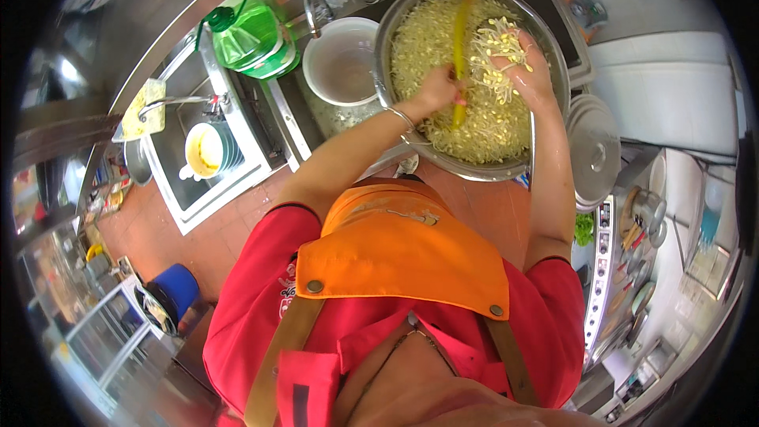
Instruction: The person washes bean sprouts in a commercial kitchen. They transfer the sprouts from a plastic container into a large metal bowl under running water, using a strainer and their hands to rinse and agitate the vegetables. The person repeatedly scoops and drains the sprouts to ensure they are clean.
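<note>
A large metal bowl full of bean sprouts stands before me at the sink. My right hand is raised over its right side, cupped around a clump of sprouts. Down among the sprouts, near the bowl's middle, is my left hand with its fingers curled. A yellow hose comes in from the top and runs down into the bowl, right against the left fingers. Whether they grip the hose or some sprouts is hidden.
Left of the bowl, a white basin sits under a faucet. Farther left are a green plastic jug and a second sink holding a mug-like container. Stacked round lids lie to the right, above a stove's control panel.
</note>
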Demonstrator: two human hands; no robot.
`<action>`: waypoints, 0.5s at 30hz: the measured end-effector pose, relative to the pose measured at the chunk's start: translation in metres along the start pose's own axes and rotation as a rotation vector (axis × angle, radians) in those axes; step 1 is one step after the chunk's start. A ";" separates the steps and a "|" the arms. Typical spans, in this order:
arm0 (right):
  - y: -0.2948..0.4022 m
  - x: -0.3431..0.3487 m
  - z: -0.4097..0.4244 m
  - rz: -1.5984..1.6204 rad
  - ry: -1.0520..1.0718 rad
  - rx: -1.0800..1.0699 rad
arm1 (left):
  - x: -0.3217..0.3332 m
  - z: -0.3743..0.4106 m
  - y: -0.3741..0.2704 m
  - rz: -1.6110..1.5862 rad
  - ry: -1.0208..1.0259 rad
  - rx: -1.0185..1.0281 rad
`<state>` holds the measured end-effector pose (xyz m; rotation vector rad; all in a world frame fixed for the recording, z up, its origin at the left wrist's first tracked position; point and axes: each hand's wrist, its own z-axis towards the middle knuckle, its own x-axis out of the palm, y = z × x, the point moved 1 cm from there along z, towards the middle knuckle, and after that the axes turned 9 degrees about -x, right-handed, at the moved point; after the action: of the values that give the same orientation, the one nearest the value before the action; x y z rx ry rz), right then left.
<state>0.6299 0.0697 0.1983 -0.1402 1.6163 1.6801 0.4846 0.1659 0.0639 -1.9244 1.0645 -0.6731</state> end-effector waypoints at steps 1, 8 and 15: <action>0.004 0.013 0.009 -0.029 0.028 -0.027 | 0.004 0.001 0.006 0.283 -0.100 0.170; -0.019 0.124 0.063 -0.500 0.460 -0.023 | -0.010 -0.075 -0.012 0.882 -0.328 0.426; -0.004 0.162 0.088 -0.758 0.752 0.072 | -0.094 -0.143 0.039 0.537 -0.803 0.312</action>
<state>0.5584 0.2200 0.1187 -1.2981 1.7893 0.9999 0.3132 0.1784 0.0998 -1.3366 0.8201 0.2271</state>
